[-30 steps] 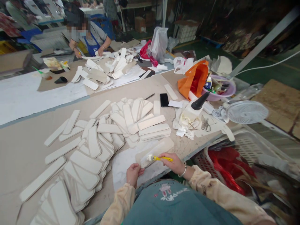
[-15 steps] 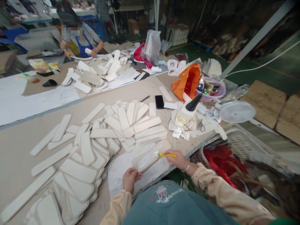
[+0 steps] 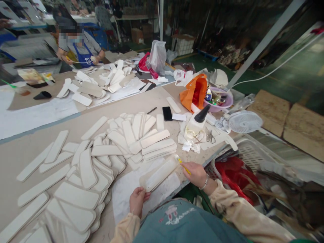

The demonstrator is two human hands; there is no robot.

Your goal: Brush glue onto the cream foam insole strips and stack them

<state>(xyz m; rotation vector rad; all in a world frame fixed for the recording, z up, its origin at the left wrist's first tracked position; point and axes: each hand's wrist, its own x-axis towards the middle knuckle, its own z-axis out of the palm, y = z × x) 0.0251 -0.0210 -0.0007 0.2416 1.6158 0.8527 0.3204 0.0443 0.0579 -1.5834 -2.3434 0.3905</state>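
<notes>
A pale, rounded strip-shaped panel (image 3: 162, 174) lies slantwise on a white paper sheet (image 3: 121, 199) at the table's near edge. My left hand (image 3: 138, 199) is closed, with thumb and fingers pinching the panel's lower left end. In my right hand (image 3: 196, 174) is a small yellow-handled brush (image 3: 185, 167), its whitish bristles at the panel's far right end. Just beyond the panel, a few similar strips (image 3: 159, 145) lie stacked. Many more pale strips (image 3: 86, 168) spread in an overlapping heap to the left.
A glue bottle with a black cone nozzle (image 3: 202, 114), a phone (image 3: 167, 113) and crumpled tissue (image 3: 191, 146) lie beyond my right hand. An orange bag (image 3: 188, 98), purple basin (image 3: 225, 103) and white fan (image 3: 245, 121) stand farther off. Across the table, a co-worker (image 3: 81, 47) handles a strip.
My right hand has turned the brush and moved it to the panel's far right end. My left hand keeps its pinch on the near end. The whole view has shifted slightly.
</notes>
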